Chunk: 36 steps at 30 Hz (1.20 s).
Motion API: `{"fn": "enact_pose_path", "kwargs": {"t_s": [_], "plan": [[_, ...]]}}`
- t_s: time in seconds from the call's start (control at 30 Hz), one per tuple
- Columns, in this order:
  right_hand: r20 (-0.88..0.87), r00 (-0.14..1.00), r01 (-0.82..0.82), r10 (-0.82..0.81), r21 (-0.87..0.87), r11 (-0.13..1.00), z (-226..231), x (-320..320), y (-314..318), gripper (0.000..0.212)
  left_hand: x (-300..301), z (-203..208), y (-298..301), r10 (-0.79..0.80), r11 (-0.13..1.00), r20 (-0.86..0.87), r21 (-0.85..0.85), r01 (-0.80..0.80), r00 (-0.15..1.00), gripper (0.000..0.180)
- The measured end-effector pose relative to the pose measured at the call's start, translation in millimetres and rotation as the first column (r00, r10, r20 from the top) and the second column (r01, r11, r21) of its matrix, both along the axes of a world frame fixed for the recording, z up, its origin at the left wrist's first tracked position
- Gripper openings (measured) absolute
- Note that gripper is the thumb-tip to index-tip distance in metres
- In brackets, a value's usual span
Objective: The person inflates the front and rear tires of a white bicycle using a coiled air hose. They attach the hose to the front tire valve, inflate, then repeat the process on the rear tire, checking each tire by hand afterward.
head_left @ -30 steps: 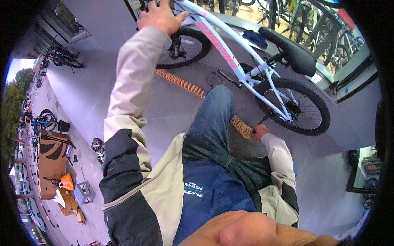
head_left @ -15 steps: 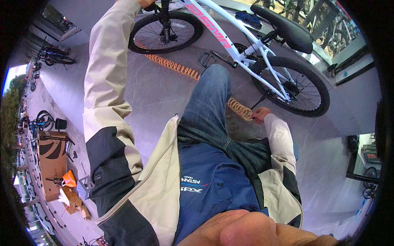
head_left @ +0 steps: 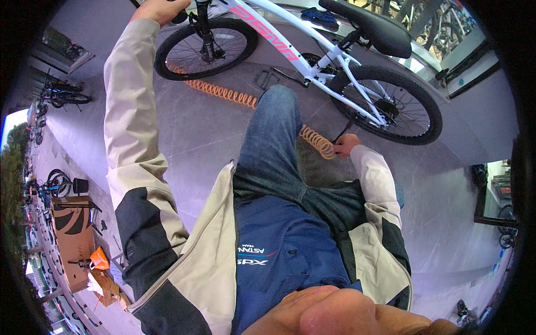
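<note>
A white mountain bike (head_left: pixel 304 61) with pink lettering stands upright across the top of the view, its black saddle (head_left: pixel 385 36) to the right. At the upper left my left hand (head_left: pixel 162 10) is closed around the end of the handlebar, which is partly cut off by the frame edge. My right hand (head_left: pixel 347 144) is closed on the end of an orange coiled air hose (head_left: pixel 317 142), beside the kickstand and below the rear wheel (head_left: pixel 391 106). The hose passes behind my raised knee and runs on to the front wheel (head_left: pixel 206 50). My fingers hide the hose's tip.
Grey tiled floor (head_left: pixel 195 123) lies beneath the bike. Past my left arm are a large cardboard box (head_left: pixel 75 240), an orange bag (head_left: pixel 99 258) and a dark parked bike (head_left: pixel 66 95). A blue cloth-like item (head_left: pixel 319 18) lies behind the frame, near a window with more bikes.
The whole view has shifted a little, so the bike and floor appear farther left. More of my left hand shows at the handlebar. My right hand keeps its hold on the hose end.
</note>
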State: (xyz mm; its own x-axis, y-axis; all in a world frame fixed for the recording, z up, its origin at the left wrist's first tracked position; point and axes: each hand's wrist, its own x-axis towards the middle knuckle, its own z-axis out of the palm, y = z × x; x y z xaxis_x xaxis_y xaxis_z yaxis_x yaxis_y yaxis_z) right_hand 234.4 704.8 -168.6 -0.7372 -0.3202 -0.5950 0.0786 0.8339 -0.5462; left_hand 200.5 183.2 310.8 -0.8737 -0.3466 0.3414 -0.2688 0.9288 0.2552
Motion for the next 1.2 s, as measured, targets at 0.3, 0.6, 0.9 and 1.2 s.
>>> {"fn": "enact_pose_path", "kwargs": {"t_s": [0.3,0.6,0.9,1.2], "plan": [[0.006,0.849,0.477,-0.528,-0.437,0.762,76,-40,-15,0.046,73,-90,-19,-0.216,0.959,-0.796,-0.064,0.276,0.565,0.025],[0.108,0.990,0.138,-0.087,-0.693,0.708,250,-42,-160,0.042,106,-338,75,-0.315,-0.245,-0.036,0.968,-0.045,0.949,0.076],[0.054,0.922,-0.202,0.383,-0.776,0.597,237,45,-273,0.059,166,-359,-71,0.106,-0.368,-0.213,0.899,0.238,0.971,0.037],[-0.054,0.999,-0.033,-0.006,-0.677,0.735,241,-19,-155,0.052,336,-226,-289,0.398,0.629,-0.728,0.659,0.411,0.558,0.036]]}}
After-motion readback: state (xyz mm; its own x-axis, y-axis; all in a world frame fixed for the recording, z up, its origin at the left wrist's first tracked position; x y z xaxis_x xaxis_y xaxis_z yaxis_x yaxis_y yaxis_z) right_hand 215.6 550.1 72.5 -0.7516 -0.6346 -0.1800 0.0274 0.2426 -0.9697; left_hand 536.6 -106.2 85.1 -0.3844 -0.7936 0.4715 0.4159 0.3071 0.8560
